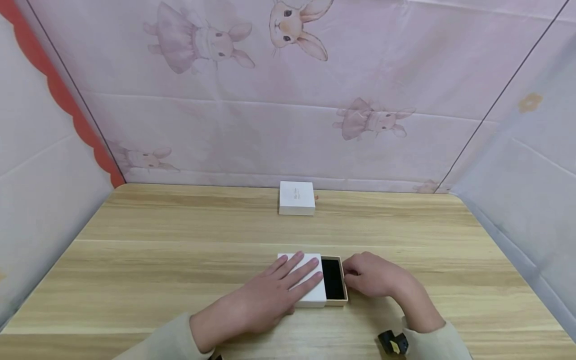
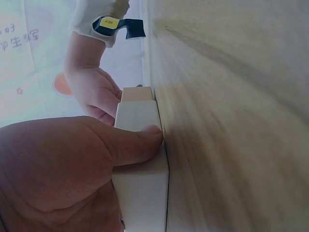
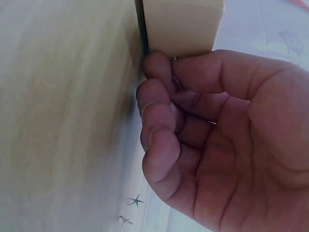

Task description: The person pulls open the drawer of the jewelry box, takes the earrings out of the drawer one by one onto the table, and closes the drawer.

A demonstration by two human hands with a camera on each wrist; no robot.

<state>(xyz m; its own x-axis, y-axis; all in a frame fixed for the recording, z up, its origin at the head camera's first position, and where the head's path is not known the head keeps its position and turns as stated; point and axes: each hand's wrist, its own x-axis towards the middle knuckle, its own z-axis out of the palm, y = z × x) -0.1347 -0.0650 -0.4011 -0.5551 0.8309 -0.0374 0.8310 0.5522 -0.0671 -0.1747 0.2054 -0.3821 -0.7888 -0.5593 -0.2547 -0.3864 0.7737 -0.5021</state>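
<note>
A white slide-out box [image 1: 316, 296] lies on the wooden table in the head view. Its tan-edged drawer [image 1: 336, 302], lined in black [image 1: 333, 281], sticks partway out on the right. My left hand [image 1: 270, 297] holds the white sleeve, fingers spread over the top. In the left wrist view the thumb [image 2: 140, 145] presses against the near side. At the drawer's outer end, my right hand [image 1: 375, 275] has its thumb and index finger pinched together on a small pull tab [image 3: 176, 83], mostly hidden by the fingertips. The other right fingers are curled.
A second white box [image 1: 297, 197], closed, with a small orange tab [image 1: 316, 197], stands at the table's back edge. Behind it hangs a pink curtain [image 1: 270, 130] with rabbit prints. Near the right sleeve is a black wrist device [image 1: 392, 343].
</note>
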